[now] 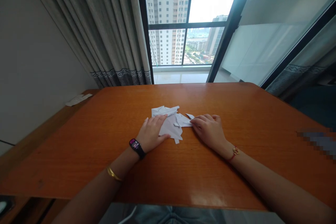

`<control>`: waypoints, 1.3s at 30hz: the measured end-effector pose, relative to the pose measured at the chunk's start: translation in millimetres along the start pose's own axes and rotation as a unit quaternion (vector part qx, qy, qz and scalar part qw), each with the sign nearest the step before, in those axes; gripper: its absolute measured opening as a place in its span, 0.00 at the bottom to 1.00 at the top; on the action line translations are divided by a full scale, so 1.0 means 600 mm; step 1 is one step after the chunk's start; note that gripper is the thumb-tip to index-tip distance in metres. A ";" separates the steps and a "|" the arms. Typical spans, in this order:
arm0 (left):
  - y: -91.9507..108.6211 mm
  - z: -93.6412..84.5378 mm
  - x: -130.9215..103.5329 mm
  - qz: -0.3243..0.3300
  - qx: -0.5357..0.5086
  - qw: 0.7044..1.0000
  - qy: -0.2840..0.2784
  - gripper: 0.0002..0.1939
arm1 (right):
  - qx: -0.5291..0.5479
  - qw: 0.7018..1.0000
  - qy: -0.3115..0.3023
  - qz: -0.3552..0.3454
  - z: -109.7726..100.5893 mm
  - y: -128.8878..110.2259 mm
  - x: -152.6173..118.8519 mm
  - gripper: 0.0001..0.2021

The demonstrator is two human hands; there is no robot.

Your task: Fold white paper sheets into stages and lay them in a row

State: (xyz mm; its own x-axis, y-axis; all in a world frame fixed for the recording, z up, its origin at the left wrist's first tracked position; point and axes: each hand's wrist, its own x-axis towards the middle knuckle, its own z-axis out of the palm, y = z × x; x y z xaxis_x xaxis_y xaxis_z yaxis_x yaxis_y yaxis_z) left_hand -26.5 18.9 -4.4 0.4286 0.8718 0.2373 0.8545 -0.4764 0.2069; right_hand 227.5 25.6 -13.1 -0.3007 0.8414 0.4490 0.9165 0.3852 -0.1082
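Note:
Several torn or folded pieces of white paper lie in a loose, overlapping pile near the middle of the table. Resting over the left side of the pile is my left hand, its fingers stretched out and its thumb spread at the lower edge. My right hand is at the pile's right side, with fingers bent together on the end of a small paper piece. A pointed paper scrap sticks up just beside those fingertips. My right palm and the fingers' undersides are hidden.
The brown wooden table has a far edge near a window. At the left, a crumpled white paper lies on a wooden ledge by the wall. A blurred-out object is at the table's right side. A grey curtain hangs behind.

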 end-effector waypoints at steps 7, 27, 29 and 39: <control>-0.008 0.006 0.005 -0.056 0.038 0.995 0.067 0.35 | -0.002 0.998 0.062 0.015 -0.007 -0.008 -0.002 0.10; -0.017 0.001 0.003 0.001 -0.073 0.994 0.079 0.14 | 0.094 0.992 -0.080 0.004 -0.013 -0.057 0.005 0.12; -0.017 -0.001 0.003 0.007 -0.098 0.990 0.100 0.12 | 0.101 0.990 -0.096 0.020 -0.009 -0.074 0.014 0.14; -0.004 -0.019 -0.005 -0.035 -0.212 0.960 0.180 0.08 | 0.236 0.964 -0.092 0.081 -0.010 -0.064 0.026 0.12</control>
State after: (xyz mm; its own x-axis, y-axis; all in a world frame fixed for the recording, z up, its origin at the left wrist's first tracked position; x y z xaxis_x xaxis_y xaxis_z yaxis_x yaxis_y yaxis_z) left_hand -33.1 16.1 5.2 0.1795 0.8438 0.5057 0.6486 -0.4880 0.5841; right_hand 189.4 21.8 3.5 -0.2446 0.9415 0.2317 0.7470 0.3353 -0.5741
